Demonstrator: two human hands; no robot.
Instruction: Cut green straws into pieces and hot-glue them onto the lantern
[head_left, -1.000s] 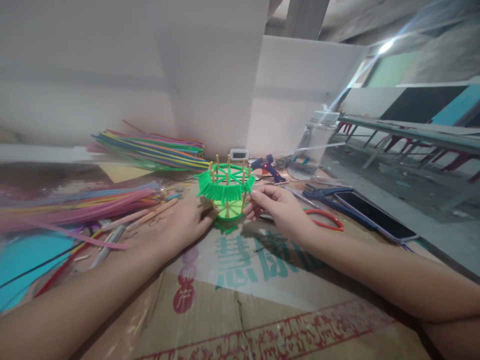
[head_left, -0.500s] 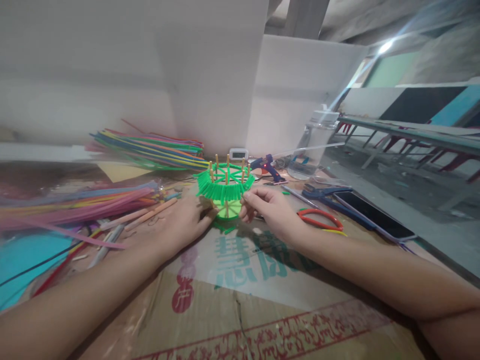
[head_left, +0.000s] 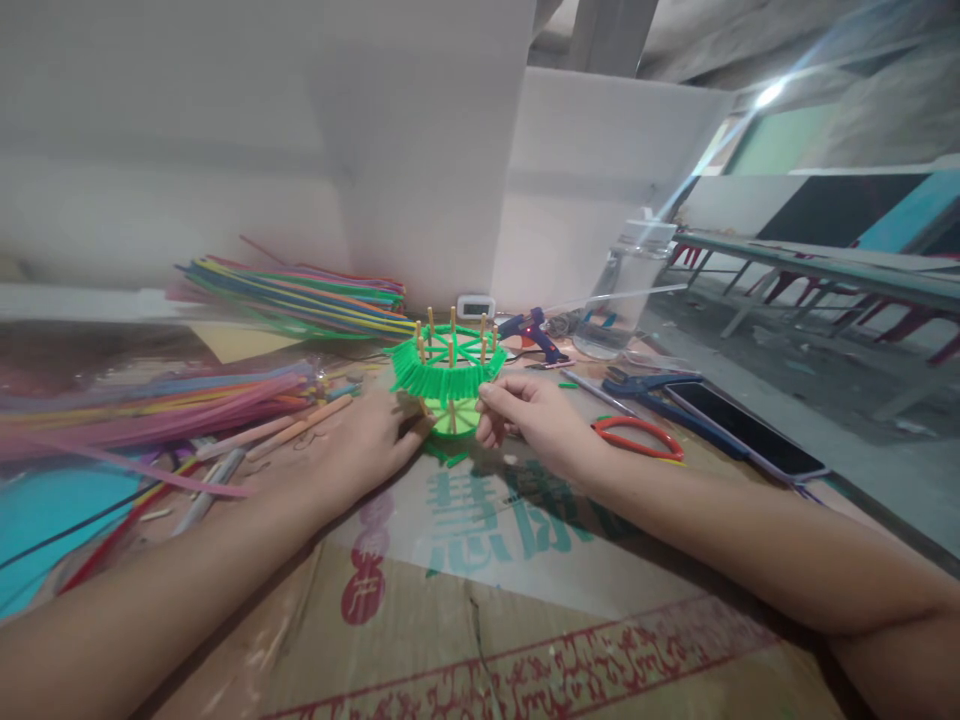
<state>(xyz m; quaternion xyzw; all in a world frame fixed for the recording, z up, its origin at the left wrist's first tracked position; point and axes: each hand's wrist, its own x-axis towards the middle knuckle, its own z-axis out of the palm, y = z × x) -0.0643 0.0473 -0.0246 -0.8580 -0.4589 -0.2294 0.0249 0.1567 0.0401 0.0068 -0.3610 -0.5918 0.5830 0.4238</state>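
A small green straw model (head_left: pixel 447 378) with upright wooden sticks and a round green base stands on flattened cardboard (head_left: pixel 480 560). My left hand (head_left: pixel 358 442) lies against its left side, fingers pressed to the base. My right hand (head_left: pixel 534 420) is at its right side, thumb and forefinger pinched together at the green fringe; what they hold is too small to name. Short green straw pieces (head_left: pixel 450 458) lie just in front of the model.
Bundles of coloured straws (head_left: pixel 300 300) lie at the left and back left. A blue glue gun (head_left: pixel 534 334), a clear jar (head_left: pixel 628 290), red-handled scissors (head_left: pixel 637 436), blue pliers (head_left: pixel 645 384) and a phone (head_left: pixel 742 430) sit at the right. White panels stand behind.
My right hand has shifted slightly left and closer to the model's right side. The left hand and the model have stayed in place.
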